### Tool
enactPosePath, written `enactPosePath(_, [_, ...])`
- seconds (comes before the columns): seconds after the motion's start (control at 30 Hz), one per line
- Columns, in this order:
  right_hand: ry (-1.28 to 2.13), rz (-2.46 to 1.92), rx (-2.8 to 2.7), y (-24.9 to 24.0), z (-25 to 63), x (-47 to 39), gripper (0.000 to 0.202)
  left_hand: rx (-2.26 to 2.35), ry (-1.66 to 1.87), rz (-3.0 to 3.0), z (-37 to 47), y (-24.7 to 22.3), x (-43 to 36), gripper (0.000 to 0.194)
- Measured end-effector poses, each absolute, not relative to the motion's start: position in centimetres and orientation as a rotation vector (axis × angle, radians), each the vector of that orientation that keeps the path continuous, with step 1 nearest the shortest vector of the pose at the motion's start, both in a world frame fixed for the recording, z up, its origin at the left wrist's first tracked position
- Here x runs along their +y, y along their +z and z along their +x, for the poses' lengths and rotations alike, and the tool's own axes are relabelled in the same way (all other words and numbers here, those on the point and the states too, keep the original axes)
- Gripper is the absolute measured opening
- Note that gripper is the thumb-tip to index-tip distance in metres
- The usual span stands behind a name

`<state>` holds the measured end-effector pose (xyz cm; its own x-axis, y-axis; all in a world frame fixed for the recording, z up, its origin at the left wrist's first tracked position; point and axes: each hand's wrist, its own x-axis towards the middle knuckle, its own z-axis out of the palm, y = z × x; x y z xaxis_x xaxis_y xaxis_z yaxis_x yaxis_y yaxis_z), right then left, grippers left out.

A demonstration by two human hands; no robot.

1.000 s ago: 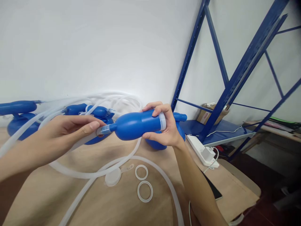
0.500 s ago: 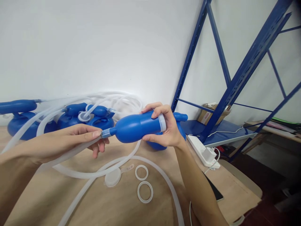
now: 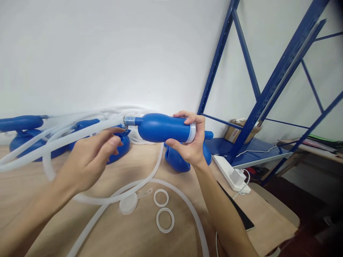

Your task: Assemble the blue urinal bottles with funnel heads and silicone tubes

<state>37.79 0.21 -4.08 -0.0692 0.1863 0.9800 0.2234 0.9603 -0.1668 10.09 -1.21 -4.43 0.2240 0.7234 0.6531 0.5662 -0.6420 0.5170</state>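
blue bulb (image 3: 164,127) higher, clear of tabletop (image 3: 128,235)

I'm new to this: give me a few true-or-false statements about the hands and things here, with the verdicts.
1. The right hand grips an oblong blue plastic bulb. True.
2. The left hand holds a flat white plastic ring. False: it is beside a small metal clamp.
3. A translucent flexible tube runs from the bulb's narrow end. True.
4. The long white power strip stands on the blue metal shelf. False: it lies on the brown table.
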Motion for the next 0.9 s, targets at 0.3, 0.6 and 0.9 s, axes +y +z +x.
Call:
enactPosePath(0.3, [0.047, -0.413, -1.721, -4.4, 36.6, -0.2, 0.066, 0.996, 1.303, 2.075, 10.2, -4.9, 0.2, 0.053])
enactPosePath(0.6, [0.012, -0.417, -1.787, -4.6, 37.1, 0.1, 0.066, 0.790, 1.285, 2.061, 11.4, -5.1, -0.3, 0.047])
enactPosePath(0.9, [0.039, -0.519, -1.946, -4.0, 39.9, 1.0, 0.074, 0.907, 1.081, 2.010, 10.7, -6.0, 0.5, 0.056])
